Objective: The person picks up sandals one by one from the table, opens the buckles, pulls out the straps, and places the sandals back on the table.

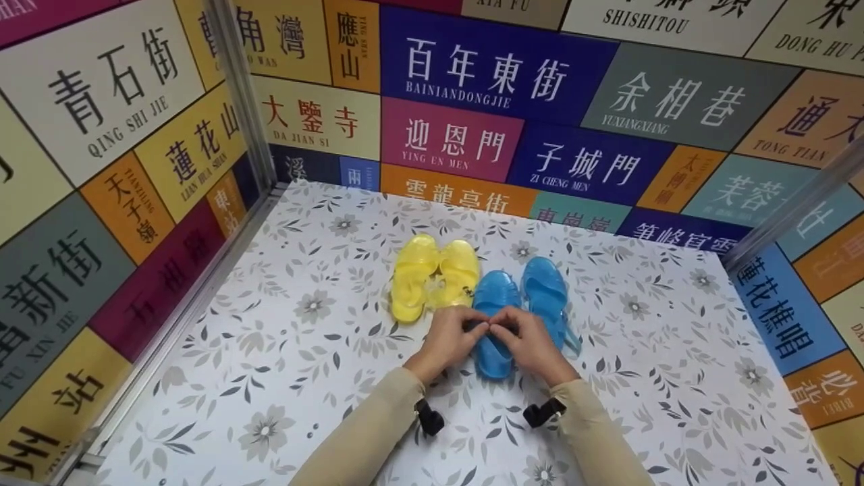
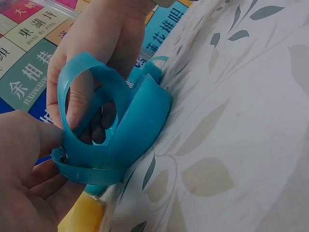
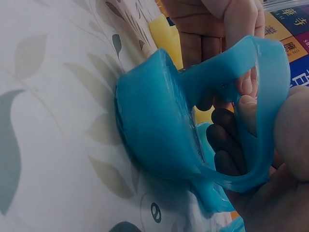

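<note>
On the table, a blue jelly sandal (image 1: pixel 495 361) lies sole down, its toe pointing away from me. Both hands meet above it at its ankle strap (image 2: pixel 65 92). My left hand (image 1: pixel 447 337) pinches the strap near a small metal buckle (image 2: pixel 63 155). From the other side, my right hand (image 1: pixel 536 344) holds the strap with curled fingers, its thumb inside the loop in the right wrist view. The fingertips partly hide the buckle. Just right of this sandal lies its blue mate (image 1: pixel 544 287), partly behind my right hand.
A pair of yellow jelly sandals (image 1: pixel 410 287) stands to the left of the blue ones, near my left hand. White floral cloth (image 1: pixel 317 378) covers the table. Printed panels (image 1: pixel 486 74) with street names rise behind and at both sides, with metal posts (image 1: pixel 246 94) at the corners.
</note>
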{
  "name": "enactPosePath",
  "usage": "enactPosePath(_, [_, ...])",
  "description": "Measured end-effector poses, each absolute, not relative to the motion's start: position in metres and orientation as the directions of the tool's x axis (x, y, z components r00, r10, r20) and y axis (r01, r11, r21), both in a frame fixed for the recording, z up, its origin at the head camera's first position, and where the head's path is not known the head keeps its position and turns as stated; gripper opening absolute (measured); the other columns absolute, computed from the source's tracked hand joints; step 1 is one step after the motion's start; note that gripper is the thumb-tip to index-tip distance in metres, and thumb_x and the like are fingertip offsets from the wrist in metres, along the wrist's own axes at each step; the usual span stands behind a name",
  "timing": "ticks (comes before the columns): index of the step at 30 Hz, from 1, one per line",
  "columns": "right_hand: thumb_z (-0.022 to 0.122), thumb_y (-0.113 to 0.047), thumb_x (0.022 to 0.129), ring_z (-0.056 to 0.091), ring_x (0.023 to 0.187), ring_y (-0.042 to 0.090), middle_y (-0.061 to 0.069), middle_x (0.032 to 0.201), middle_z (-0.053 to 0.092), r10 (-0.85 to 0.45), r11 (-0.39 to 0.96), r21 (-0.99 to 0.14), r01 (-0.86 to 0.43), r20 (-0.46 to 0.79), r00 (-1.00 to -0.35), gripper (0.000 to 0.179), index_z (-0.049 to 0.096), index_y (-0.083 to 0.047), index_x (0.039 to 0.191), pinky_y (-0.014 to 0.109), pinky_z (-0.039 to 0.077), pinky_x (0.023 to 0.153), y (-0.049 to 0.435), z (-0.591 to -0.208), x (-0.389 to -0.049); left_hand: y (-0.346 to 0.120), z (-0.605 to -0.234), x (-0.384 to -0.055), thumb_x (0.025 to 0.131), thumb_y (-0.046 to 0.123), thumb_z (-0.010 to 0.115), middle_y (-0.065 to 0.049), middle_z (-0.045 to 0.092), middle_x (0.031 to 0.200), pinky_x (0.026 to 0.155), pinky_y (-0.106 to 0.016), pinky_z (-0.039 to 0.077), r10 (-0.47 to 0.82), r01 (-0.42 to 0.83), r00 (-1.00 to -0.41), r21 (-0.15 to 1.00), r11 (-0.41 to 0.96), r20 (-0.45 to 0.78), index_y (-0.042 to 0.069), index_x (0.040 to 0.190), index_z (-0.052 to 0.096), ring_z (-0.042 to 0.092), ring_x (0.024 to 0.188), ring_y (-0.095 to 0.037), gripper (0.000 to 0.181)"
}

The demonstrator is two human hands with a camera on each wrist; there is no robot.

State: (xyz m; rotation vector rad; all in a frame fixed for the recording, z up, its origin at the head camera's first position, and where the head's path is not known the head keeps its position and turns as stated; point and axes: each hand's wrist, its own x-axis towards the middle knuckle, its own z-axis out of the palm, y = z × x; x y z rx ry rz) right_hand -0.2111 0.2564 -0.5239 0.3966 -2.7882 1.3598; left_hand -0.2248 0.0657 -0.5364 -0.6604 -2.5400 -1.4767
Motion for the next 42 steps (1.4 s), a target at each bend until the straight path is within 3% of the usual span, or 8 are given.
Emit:
enactPosePath(9, [0.07,-0.01,0.101,0.068,0.098,0.016,-0.003,0.102,0.075,-0.197,0.592,-0.779,-0.208,0.11,-0.974,0.006,0.072,-0.016,0.103,0.037,0.055,0.089,0.258,-0.524,-0.209,0.067,-0.536,-0.223,0.1,0.019,0.074,0.003,0.08,0.102,0.085,-0.027,0.058,0.301,0.374,-0.918,0.816,0.44,0.258,0.013,0.108,0.083,0.072,0.095,-0.01,0.013])
enactPosePath(23, [0.068,-0.009,0.102,0.069,0.102,0.018,-0.001,0.107,0.074,-0.152,0.569,-0.799,-0.192,0.127,-0.98,0.008,0.072,-0.015,0.106,0.037,0.056,0.091,0.262,-0.521,-0.211,0.069,-0.534,-0.224,0.1,0.018,0.074,0.002,0.08,0.104,0.083,-0.025,0.058,0.301,0.391,-0.911,0.822,0.415,0.281,0.013,0.11,0.082,0.072,0.095,-0.008,0.014])
enactPosePath(30, [0.069,-0.008,0.102,0.067,0.098,0.017,0.001,0.104,0.074,-0.156,0.558,-0.799,-0.227,0.167,-0.973,0.006,0.072,-0.012,0.105,0.031,0.054,0.087,0.263,-0.524,-0.208,0.07,-0.54,-0.223,0.099,0.018,0.075,0.001,0.08,0.101,0.081,-0.025,0.059,0.289,0.422,-0.9,0.814,0.399,0.325,0.012,0.108,0.083,0.073,0.092,-0.009,0.013])
enactPosePath(42, [0.068,-0.009,0.103,0.066,0.098,0.019,0.002,0.105,0.073,-0.129,0.572,-0.796,-0.199,0.152,-0.98,0.007,0.072,-0.011,0.108,0.033,0.053,0.086,0.269,-0.527,-0.206,0.07,-0.541,-0.22,0.096,0.013,0.078,-0.003,0.078,0.099,0.078,-0.028,0.057,0.274,0.454,-0.889,0.791,0.411,0.367,0.008,0.105,0.083,0.069,0.088,-0.013,0.012])
